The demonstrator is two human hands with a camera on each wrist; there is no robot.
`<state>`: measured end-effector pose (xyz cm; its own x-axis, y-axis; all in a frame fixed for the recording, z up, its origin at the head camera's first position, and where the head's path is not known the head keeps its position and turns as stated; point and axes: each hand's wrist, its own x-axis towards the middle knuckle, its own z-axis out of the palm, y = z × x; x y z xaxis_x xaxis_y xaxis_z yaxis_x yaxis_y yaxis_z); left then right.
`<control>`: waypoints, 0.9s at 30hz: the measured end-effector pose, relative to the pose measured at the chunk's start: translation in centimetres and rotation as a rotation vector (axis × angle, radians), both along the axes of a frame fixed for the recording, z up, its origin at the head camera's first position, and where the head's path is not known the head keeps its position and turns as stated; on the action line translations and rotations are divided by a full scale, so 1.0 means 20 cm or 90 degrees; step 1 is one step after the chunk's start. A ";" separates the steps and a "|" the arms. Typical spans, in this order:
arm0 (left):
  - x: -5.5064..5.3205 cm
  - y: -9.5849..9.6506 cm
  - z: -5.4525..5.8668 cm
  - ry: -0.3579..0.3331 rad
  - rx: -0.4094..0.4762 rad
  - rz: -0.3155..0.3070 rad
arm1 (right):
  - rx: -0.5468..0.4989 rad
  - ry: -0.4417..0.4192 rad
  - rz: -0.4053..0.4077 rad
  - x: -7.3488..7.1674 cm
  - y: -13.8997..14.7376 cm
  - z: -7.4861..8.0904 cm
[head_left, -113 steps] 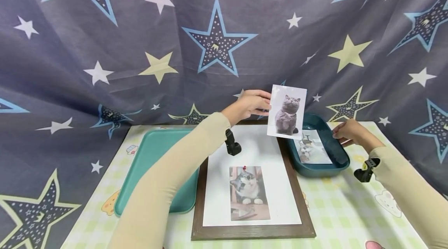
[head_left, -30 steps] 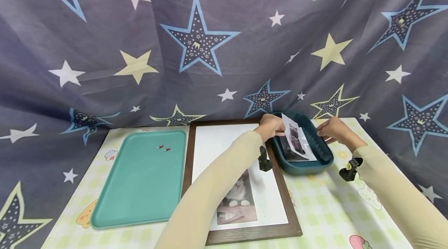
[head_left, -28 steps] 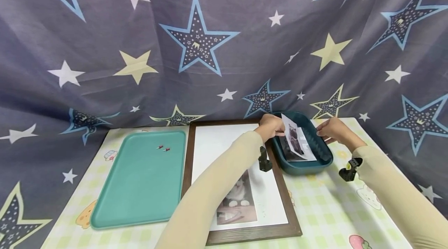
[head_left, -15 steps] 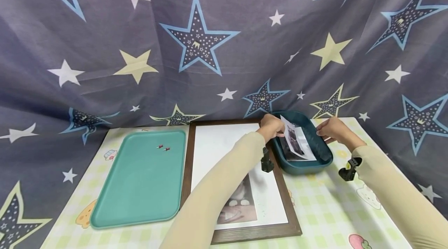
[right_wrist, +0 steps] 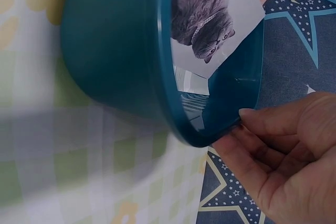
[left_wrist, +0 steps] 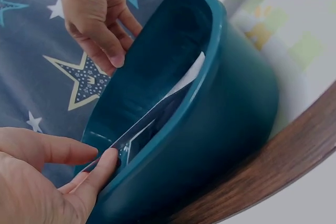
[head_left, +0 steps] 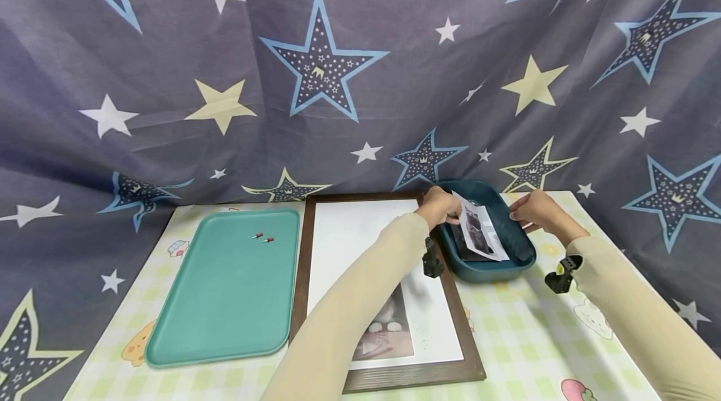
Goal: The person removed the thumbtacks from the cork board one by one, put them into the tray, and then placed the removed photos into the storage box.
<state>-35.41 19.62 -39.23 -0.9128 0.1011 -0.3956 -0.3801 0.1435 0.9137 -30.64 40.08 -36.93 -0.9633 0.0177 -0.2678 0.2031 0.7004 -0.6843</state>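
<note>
My left hand pinches the edge of a photo print of a grey cat, which leans tilted inside a dark teal basin. In the left wrist view the thumb and fingers of my left hand grip the print's edge close over the rim. My right hand holds the basin's far right rim, thumb on one side and fingers on the other, as the right wrist view shows. Beneath the cat print lie other prints, mostly hidden; the dark corner of one print shows at the left.
Left of the basin lies a white board in a brown wooden frame. A cat photo on it is partly covered by my left sleeve. A green tray with two red pushpins lies further left. A starry curtain hangs behind.
Since the oldest frame, my left hand has lowered the grey cat print into the basin. In the last second the print has tipped flatter. My right hand stays at the rim.
</note>
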 end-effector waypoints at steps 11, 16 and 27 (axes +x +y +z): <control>-0.05 -0.13 0.03 -0.102 0.191 -0.161 | 0.000 0.001 -0.005 0.00 0.01 -0.01; -0.09 -0.13 0.02 -0.145 0.190 -0.179 | 0.001 0.004 -0.005 0.00 0.00 -0.01; -0.33 0.02 -0.16 -0.234 0.130 -0.183 | 0.017 0.008 -0.006 0.00 0.00 -0.02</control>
<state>-42.04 20.02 -42.48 -0.6415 0.4365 -0.6308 -0.6529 0.1210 0.7477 -30.65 40.06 -37.25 -0.9664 0.0334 -0.2550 0.2011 0.7163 -0.6683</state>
